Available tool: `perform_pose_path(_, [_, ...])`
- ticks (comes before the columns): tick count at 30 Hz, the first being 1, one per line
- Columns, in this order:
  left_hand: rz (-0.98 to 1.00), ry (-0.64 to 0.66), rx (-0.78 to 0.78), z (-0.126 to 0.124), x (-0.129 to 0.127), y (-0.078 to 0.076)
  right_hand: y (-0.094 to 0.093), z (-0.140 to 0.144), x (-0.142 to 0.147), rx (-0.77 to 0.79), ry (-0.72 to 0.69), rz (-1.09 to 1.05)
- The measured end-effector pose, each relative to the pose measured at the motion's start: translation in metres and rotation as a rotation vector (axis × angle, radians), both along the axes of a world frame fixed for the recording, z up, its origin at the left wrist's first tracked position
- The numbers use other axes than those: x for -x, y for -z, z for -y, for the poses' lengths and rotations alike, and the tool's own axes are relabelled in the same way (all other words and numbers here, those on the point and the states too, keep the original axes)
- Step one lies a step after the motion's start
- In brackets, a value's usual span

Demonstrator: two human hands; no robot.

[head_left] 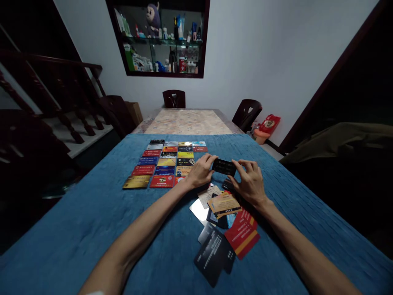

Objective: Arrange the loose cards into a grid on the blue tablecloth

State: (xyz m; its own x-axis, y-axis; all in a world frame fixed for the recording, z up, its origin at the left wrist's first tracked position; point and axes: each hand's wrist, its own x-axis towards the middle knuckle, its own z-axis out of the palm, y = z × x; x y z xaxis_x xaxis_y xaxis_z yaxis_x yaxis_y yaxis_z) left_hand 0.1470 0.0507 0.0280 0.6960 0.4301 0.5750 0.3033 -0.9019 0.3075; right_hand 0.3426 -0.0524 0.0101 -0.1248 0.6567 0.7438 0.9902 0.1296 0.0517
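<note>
Between my two hands a black card [224, 167] with faint pale print is held up over the table. My left hand [201, 171] pinches its left end. At the right end, my right hand [250, 180] grips it between thumb and fingers. Below lies a loose, overlapping pile with a yellow card [226, 204], red cards [244, 233], dark grey cards [211, 254] and a white card [199, 211]. Left of my hands several cards lie face up in neat columns, among them a gold card [136, 182] and a red card [161, 181]. My left hand hides part of the rightmost columns.
A blue cloth [92, 229] covers the near part of the table; the far part has a patterned top [187, 121]. Dark wooden chairs [174, 98] stand around it. On the right are a red bag [270, 123] and an orange bin [260, 136]. Behind is a wall shelf [162, 39].
</note>
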Motion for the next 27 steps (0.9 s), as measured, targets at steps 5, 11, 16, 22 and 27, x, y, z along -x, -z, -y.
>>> perform_pose_path(5, [-0.103, 0.016, -0.077, 0.001, 0.011, -0.003, -0.003, 0.001, 0.000, 0.028, -0.064, 0.029])
perform_pose_path(11, [-0.166, 0.049, -0.117, -0.003, 0.025, -0.003, -0.011, 0.000, 0.006, 0.054, -0.168, 0.058])
perform_pose_path(16, [-0.179, 0.064, -0.110, -0.008, 0.041, -0.012, -0.022, -0.010, 0.012, 0.083, -0.253, 0.069])
perform_pose_path(22, [-0.214, 0.020, -0.090, -0.023, 0.069, -0.030, -0.043, -0.039, 0.029, 0.152, -0.366, 0.071])
perform_pose_path(27, [-0.152, -0.027, -0.028, -0.044, 0.102, -0.044, -0.058, -0.076, 0.052, 0.180, -0.481, 0.048])
